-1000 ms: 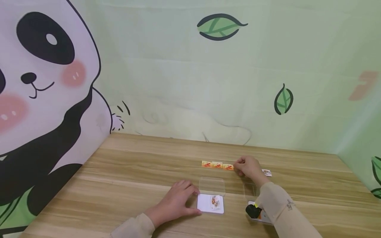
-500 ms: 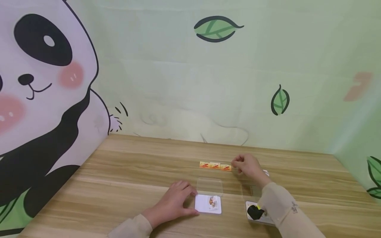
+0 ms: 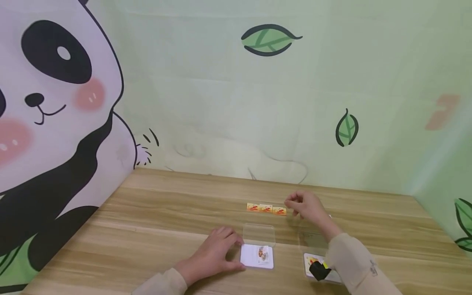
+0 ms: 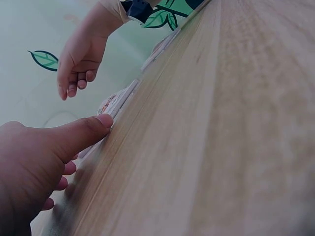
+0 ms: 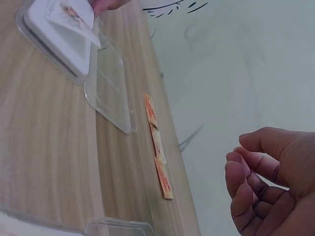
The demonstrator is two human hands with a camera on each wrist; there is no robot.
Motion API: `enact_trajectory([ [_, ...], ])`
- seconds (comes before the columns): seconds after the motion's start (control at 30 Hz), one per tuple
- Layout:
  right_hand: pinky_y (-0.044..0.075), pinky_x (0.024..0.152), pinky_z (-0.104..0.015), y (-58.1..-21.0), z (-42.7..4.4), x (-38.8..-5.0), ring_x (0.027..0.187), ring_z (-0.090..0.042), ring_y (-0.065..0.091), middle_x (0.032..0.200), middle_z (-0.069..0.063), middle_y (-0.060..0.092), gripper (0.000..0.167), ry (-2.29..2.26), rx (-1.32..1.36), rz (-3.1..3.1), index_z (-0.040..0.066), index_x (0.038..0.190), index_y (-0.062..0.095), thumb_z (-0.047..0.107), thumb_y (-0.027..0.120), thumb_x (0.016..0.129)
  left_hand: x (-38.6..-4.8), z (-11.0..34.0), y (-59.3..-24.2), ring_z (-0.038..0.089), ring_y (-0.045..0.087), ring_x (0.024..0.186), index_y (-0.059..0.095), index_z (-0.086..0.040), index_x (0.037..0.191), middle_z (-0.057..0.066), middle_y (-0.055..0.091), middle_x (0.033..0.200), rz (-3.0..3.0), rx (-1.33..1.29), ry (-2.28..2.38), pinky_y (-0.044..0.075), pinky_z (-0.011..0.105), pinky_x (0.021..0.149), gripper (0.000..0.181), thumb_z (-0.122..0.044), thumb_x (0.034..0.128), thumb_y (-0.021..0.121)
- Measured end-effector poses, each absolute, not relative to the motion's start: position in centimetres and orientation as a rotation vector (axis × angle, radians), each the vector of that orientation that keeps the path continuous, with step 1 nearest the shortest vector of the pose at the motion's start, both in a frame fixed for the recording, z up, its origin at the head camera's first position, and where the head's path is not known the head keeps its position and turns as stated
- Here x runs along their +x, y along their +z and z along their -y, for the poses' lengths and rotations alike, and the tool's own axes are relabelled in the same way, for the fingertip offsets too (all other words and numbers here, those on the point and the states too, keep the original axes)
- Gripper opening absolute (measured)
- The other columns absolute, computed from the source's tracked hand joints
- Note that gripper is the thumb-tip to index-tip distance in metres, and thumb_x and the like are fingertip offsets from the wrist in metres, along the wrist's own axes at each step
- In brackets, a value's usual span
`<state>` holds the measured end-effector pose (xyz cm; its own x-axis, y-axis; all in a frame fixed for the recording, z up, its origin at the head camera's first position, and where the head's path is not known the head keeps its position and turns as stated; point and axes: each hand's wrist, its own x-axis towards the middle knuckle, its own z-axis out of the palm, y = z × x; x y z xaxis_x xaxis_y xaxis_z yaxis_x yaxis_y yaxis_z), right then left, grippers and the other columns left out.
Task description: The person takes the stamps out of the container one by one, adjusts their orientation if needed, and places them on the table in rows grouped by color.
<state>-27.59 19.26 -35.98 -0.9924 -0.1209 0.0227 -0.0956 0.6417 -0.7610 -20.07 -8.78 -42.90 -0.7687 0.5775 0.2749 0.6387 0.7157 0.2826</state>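
My left hand (image 3: pixel 215 254) holds the left side of a flat case (image 3: pixel 248 256) with a white base, its thumb and fingers at the edge. On the white base lies a small picture card (image 3: pixel 263 255); the clear lid (image 3: pixel 259 234) is folded back. In the left wrist view the thumb (image 4: pixel 81 135) touches the case's white edge. My right hand (image 3: pixel 305 205) hovers just right of a row of three small orange-and-yellow cards (image 3: pixel 266 208). In the right wrist view its fingers (image 5: pixel 238 172) are loosely curled, and nothing shows between them.
A second case (image 3: pixel 309 259) with coloured pictures stands at right, partly covered by the right sleeve (image 3: pixel 357 262) and a black object (image 3: pixel 319 271) beside it. The wooden table (image 3: pixel 166 213) meets a green panda-print backdrop (image 3: pixel 206 90) behind and at the sides.
The right hand has drawn slightly back and up from the end of the card row, its fingertips now apart from the cards. The left hand stays at the case.
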Motion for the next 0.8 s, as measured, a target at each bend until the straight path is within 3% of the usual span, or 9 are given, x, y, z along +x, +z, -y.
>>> enact_trajectory([
  [0.8, 0.042, 0.049, -0.021, -35.3, -18.1, -24.4, 0.065, -0.012, 0.054, 0.084, -0.013, 0.064, 0.015, -1.464, -0.371, -2.796, 0.000, 0.098, 0.063, 0.013, 0.063, 0.091, -20.1, 8.8, -42.9, 0.014, 0.051, 0.109, 0.063, -0.018, 0.108, -0.006, 0.058, 0.109, 2.779, -0.971, -0.551, 0.042, 0.038, 0.100, 0.051, -0.052, 0.0728, 0.076],
])
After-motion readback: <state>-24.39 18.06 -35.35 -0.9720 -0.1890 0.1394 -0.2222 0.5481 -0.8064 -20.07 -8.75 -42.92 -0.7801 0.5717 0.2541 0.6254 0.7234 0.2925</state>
